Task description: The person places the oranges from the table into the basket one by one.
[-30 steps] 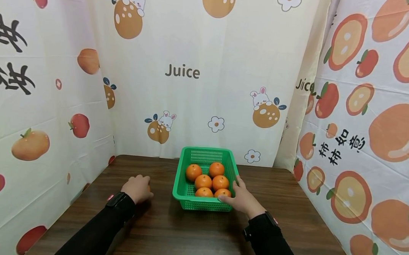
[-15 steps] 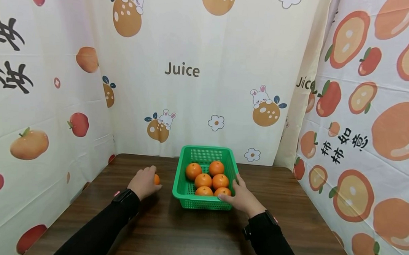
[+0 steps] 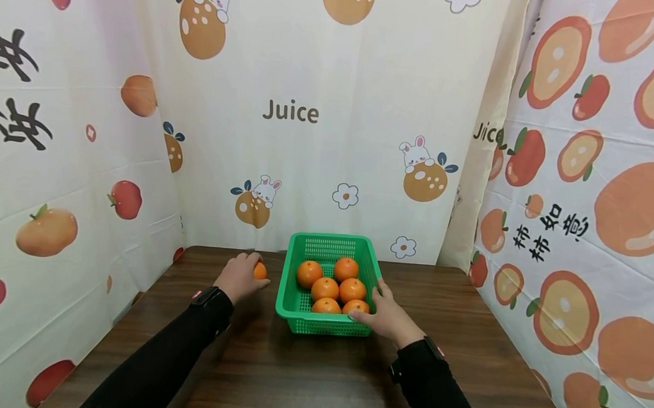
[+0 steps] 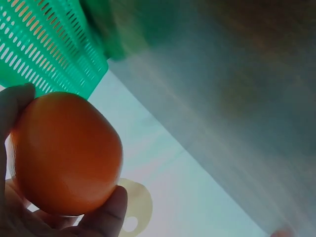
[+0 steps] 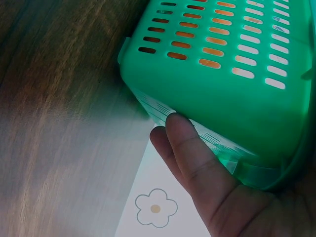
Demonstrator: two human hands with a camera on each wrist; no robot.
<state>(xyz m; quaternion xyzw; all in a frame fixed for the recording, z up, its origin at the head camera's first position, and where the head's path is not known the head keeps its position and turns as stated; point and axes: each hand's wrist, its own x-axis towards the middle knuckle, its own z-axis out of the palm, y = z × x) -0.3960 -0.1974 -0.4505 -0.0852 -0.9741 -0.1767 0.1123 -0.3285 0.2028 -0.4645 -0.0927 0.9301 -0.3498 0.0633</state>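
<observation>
My left hand (image 3: 240, 277) holds an orange (image 3: 260, 271) left of the green basket (image 3: 329, 327), above the table. In the left wrist view, thumb and fingers wrap round this orange (image 4: 66, 153), and the basket's slotted wall (image 4: 54, 44) is just beyond it. At the basket's front right corner, my right hand (image 3: 386, 316) grips the rim, its thumb over the front edge. Seen from the right wrist, the fingers (image 5: 190, 153) lie against the outside of the basket wall (image 5: 197, 94). Several oranges (image 3: 325, 290) rest inside the basket, mostly towards its front and middle.
The dark wooden table (image 3: 292, 379) reaches back to a cream curtain (image 3: 210, 126) printed with fruit and rabbits. Fruit-patterned cloths hang along the left (image 3: 90, 236) and right (image 3: 555, 250) sides.
My left hand has moved right and farther back with the orange, which shows more now. The right hand and the basket have stayed in place.
</observation>
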